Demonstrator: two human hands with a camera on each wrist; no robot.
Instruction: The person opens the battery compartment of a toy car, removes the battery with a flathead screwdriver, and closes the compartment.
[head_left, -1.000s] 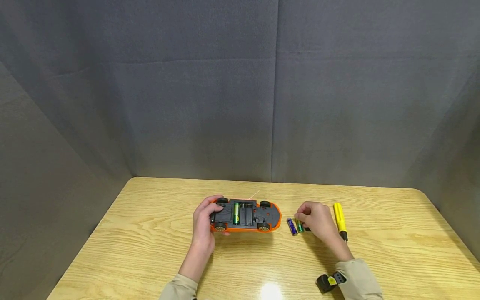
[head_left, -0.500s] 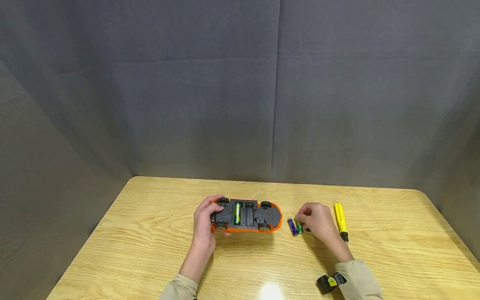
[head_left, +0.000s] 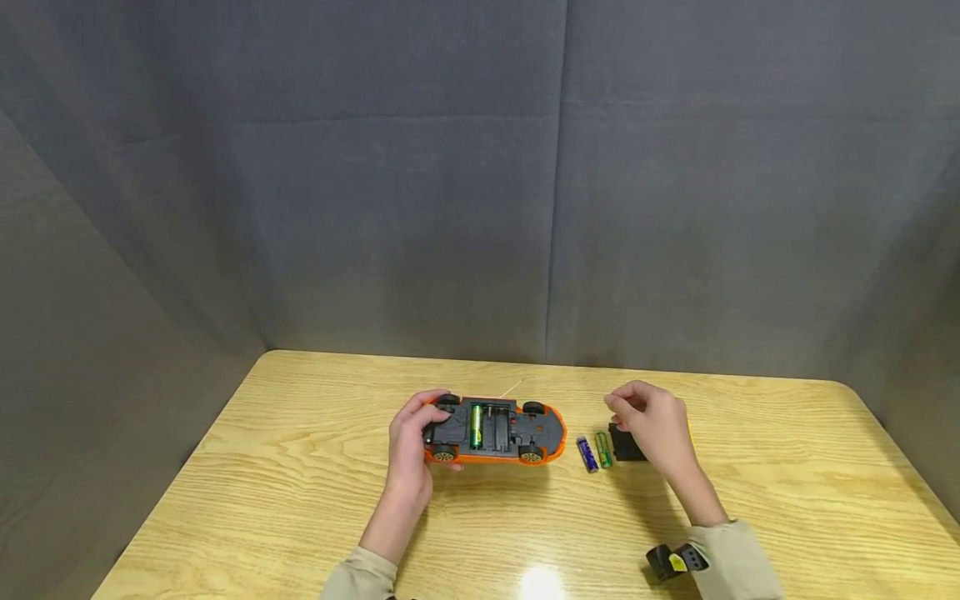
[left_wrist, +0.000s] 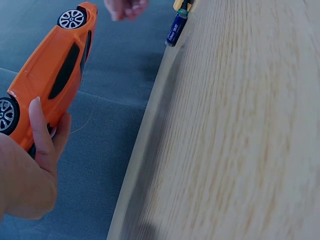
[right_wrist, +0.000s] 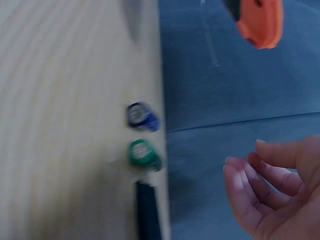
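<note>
Batteries (head_left: pixel 596 451) lie lower left of the raised, loosely curled, empty right hand (head_left: pixel 651 422) — left hand (head_left: pixel 411 442) grips the car (head_left: pixel 495 431).

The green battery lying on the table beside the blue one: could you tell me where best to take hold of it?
Pinch the green battery across its middle from above. It lies flat, close to the blue battery, so come from its right, by the black cover.
</note>
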